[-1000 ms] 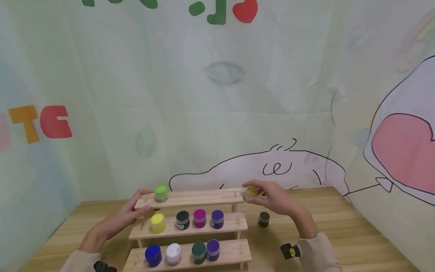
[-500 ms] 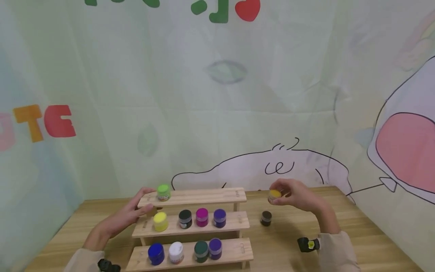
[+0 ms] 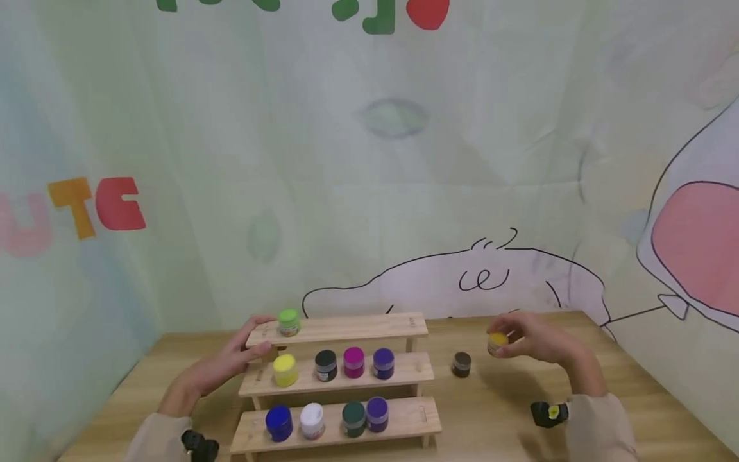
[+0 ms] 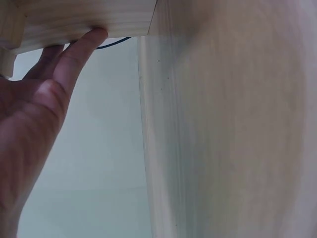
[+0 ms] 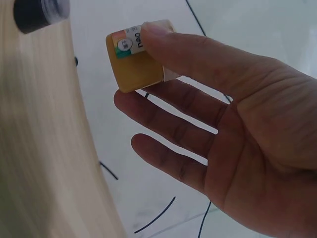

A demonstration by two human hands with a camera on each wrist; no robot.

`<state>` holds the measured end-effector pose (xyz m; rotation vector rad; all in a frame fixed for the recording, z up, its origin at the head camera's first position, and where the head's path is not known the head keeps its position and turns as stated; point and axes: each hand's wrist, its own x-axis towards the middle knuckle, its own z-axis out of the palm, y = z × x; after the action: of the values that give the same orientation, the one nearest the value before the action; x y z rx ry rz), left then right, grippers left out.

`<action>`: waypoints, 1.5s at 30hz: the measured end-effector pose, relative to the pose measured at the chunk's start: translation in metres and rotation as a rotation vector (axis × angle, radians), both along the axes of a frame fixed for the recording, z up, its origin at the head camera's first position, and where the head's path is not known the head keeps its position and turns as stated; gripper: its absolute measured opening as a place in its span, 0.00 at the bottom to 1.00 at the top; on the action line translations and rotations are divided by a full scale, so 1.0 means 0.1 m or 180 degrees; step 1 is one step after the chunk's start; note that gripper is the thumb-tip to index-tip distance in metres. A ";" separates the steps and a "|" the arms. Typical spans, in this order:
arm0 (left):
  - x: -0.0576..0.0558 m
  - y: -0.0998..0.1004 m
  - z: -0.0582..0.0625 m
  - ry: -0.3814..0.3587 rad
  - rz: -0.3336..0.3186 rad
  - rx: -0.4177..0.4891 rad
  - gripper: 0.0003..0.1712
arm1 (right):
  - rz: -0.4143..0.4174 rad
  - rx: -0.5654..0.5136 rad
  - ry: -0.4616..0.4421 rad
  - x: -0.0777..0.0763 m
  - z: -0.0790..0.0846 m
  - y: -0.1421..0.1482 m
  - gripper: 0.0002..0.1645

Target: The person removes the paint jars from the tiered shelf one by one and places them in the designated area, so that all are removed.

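My right hand pinches a small paint jar of ochre yellow between thumb and fingers, above the table to the right of the rack. In the right wrist view the jar is tilted, with its label by the thumb. My left hand grips the left end of the three-step wooden rack, thumb in front and fingers behind the top step. The left wrist view has its fingertips against a wooden part. A light green jar stands on the top step near that hand.
The middle step bears a yellow jar, a black, a magenta and a purple one. Below are blue, white, dark green and purple jars. A dark brown jar stands on the table.
My right hand has carried the ochre jar from the top step's right end rightward, past the dark brown jar. The left hand keeps its hold on the rack; the head view shifted slightly.
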<state>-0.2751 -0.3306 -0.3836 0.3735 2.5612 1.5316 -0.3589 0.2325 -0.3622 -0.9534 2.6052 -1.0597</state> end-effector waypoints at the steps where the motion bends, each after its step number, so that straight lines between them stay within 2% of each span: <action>1: -0.01 0.00 0.00 0.0005 0.0003 -0.0003 0.30 | 0.0000 0.0001 0.0012 -0.01 -0.03 0.02 0.23; 5: -0.02 -0.02 0.00 -0.0008 -0.0007 -0.0001 0.31 | 0.0060 0.0008 0.0059 -0.04 -0.11 0.07 0.22; 10: -0.01 -0.04 -0.03 -0.0057 0.0000 -0.0030 0.31 | 0.0127 0.0073 -0.0131 -0.07 -0.23 0.10 0.24; 15: -0.02 -0.03 -0.05 0.0012 -0.0001 -0.0040 0.32 | 0.0055 0.0136 -0.0278 -0.06 -0.32 0.09 0.23; 23: 0.03 -0.03 -0.05 -0.0001 -0.0004 -0.0027 0.32 | 0.0000 0.0258 -0.0306 -0.01 -0.39 -0.01 0.22; 28: 0.02 -0.02 -0.04 0.0041 -0.0113 0.0041 0.31 | -0.0005 0.0299 -0.0255 -0.04 -0.41 -0.09 0.21; 32: -0.01 -0.03 -0.03 0.0087 -0.0224 0.0169 0.30 | -0.0129 0.0387 -0.0177 -0.09 -0.41 -0.16 0.22; 36: -0.01 -0.03 -0.01 0.0056 -0.0249 0.0285 0.30 | -0.0127 0.0421 -0.0202 -0.08 -0.35 -0.21 0.26; 41: 0.00 0.00 0.00 0.0045 -0.0253 0.0449 0.31 | -0.0081 0.0396 -0.0132 -0.01 -0.20 -0.25 0.34; 45: 0.03 0.04 -0.04 0.0009 -0.0280 0.0590 0.30 | -0.0140 0.0444 0.0061 0.11 -0.10 -0.31 0.32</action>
<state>-0.2719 -0.3270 -0.3880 0.5020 2.3765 1.7414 -0.3481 0.2011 -0.3717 -0.8825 2.6861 -0.8687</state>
